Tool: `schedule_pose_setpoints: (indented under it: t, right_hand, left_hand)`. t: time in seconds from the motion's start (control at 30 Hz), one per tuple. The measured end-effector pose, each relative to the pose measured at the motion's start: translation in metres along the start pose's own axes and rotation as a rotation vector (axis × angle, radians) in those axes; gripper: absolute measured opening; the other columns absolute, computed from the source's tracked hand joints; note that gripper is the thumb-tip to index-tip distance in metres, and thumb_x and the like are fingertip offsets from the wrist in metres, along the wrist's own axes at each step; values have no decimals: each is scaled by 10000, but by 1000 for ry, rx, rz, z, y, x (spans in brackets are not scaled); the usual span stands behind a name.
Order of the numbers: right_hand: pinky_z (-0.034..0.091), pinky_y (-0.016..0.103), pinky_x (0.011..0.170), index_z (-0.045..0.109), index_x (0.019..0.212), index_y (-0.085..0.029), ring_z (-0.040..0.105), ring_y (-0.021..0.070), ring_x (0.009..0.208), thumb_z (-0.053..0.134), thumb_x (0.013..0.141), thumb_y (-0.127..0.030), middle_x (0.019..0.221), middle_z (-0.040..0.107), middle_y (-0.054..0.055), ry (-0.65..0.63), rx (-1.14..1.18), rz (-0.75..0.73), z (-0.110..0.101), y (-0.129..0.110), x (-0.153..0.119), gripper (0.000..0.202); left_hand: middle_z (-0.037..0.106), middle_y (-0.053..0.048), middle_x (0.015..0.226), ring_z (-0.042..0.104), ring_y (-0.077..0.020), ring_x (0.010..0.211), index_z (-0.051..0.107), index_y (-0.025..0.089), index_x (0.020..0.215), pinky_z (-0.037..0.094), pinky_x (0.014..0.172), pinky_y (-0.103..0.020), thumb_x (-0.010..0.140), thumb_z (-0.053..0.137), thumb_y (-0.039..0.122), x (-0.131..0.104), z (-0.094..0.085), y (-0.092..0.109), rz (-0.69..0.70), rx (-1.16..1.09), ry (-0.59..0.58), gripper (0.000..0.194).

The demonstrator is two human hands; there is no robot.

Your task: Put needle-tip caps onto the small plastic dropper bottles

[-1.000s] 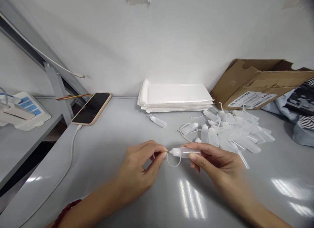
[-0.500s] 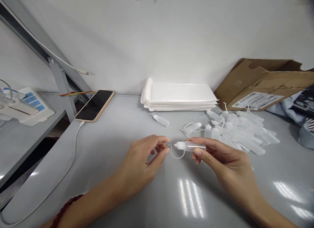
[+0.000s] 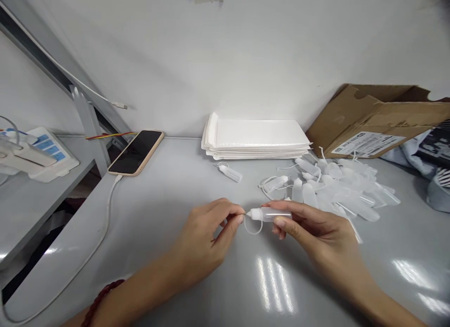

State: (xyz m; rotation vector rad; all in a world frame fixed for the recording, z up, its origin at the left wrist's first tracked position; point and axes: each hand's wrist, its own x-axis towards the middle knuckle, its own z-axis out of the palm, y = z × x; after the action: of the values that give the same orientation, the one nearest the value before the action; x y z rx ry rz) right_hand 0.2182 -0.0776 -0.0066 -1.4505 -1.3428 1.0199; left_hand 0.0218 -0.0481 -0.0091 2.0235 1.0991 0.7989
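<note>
So the right hand (image 3: 328,240) has the little bottle (image 3: 277,215) clamped sideways over the desk (image 3: 154,200), nozzle facing the left hand (image 3: 204,238). That one's thumb and finger look pinched together right at the tip, too tiny to tell on what. Pushing off-angle could bend the tip or jab a finger; the looped strap (image 3: 253,234) might snag.

The right hand (image 3: 318,233) holds a small translucent bottle (image 3: 276,214) horizontally above the desk (image 3: 168,186); the left hand (image 3: 211,238) pinches at its tip, fingers closed together; a thin strap (image 3: 253,234) loops below the nozzle; a pile of similar bottles (image 3: 337,184) lies beside the right hand; white envelopes (image 3: 258,135) are stacked near the wall (image 3: 246,55).
</note>
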Motion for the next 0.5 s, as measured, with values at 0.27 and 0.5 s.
schedule_pose_setpoints:
  t: [0.27, 0.5]
  right_hand:
    - [553, 368, 791, 591, 1125, -181, 638, 224, 952, 543, 872, -251, 1119, 639, 125, -15, -581, -563, -10, 14, 17, 266]
    - [433, 547, 913, 486, 1256, -97, 415, 358, 1258, 413, 937, -292, 1349, 467, 229, -58, -1150, -703, -12, 33, 27, 381]
  left_hand:
    - [644, 11, 750, 561, -119, 676, 654, 185, 850, 391, 526, -198, 874, 487, 191, 15, -16, -14, -96, 135, 20, 169]
    - [697, -3, 795, 609, -158, 712, 675, 199, 844, 464, 614, -254, 870, 457, 262, 27, -39, -33, -194, 272, 36, 228]
